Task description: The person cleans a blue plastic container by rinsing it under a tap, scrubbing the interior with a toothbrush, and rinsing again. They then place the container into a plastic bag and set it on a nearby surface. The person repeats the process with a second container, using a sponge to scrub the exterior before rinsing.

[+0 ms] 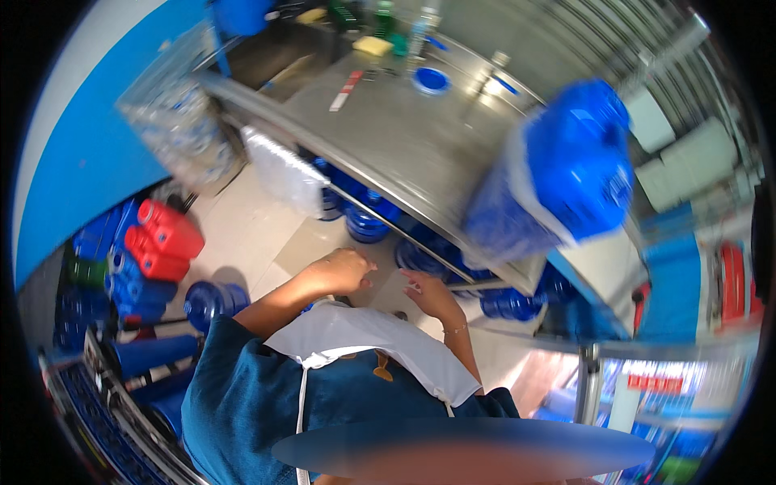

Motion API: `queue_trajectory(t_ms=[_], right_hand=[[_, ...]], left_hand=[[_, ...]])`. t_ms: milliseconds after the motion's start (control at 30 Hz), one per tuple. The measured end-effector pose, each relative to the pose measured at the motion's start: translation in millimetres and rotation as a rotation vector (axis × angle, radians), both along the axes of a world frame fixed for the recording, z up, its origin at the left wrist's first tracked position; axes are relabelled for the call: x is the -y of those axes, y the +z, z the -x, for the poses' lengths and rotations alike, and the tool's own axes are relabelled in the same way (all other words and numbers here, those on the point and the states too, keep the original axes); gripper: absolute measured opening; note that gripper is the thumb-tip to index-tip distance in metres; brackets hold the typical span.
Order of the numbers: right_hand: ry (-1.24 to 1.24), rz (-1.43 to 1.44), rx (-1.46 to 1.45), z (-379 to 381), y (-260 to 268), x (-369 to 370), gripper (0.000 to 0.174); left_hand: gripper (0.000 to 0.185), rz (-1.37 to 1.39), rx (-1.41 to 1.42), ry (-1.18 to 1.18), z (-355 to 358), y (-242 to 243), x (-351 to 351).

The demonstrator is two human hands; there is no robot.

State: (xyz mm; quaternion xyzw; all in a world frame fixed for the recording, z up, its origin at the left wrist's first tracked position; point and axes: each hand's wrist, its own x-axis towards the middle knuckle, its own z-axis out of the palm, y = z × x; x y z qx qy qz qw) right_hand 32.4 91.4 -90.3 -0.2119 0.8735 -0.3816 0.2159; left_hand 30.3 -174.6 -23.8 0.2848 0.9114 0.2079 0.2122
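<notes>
My left hand point(342, 271) hovers in front of my white apron point(376, 327), its fingers loosely curled and nothing seen in it. To its right, my right hand point(429, 295) is raised with fingers apart and holds nothing; a thin bracelet circles that wrist. Both hands are above the tiled floor, short of the front edge of a stainless steel worktable point(394, 139). Large blue water bottles point(367, 224) stand beneath the table, just beyond my hands. On its right end sits a tall plastic bag point(503, 206) with blue plastic containers point(582, 163) showing at its top.
A sink basin point(267, 63), yellow sponge point(373, 46) and blue round lid point(431, 80) are at the table's back. Clear plastic sheeting point(285, 173) hangs in front. To the left are a filled clear bag point(182, 133), red jugs point(167, 236) and a blue bottle point(215, 303).
</notes>
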Motion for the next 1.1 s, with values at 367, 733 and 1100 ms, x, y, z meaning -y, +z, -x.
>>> queue_trajectory(t_ms=[367, 733, 1100], right_hand=[[0.505, 0.048, -0.016, 177, 7, 195, 0.042], [-0.472, -0.496, -0.916, 485, -9, 247, 0.054], [-0.727, -0.937, -0.561, 488, -46, 13, 0.049]], left_hand=[[0.042, -0.065, 0.138, 0.617, 6, -23, 168], [0.040, -0.135, -0.043, 0.738, 166, 16, 283], [0.037, -0.106, 0.023, 0.682, 269, -4, 416]])
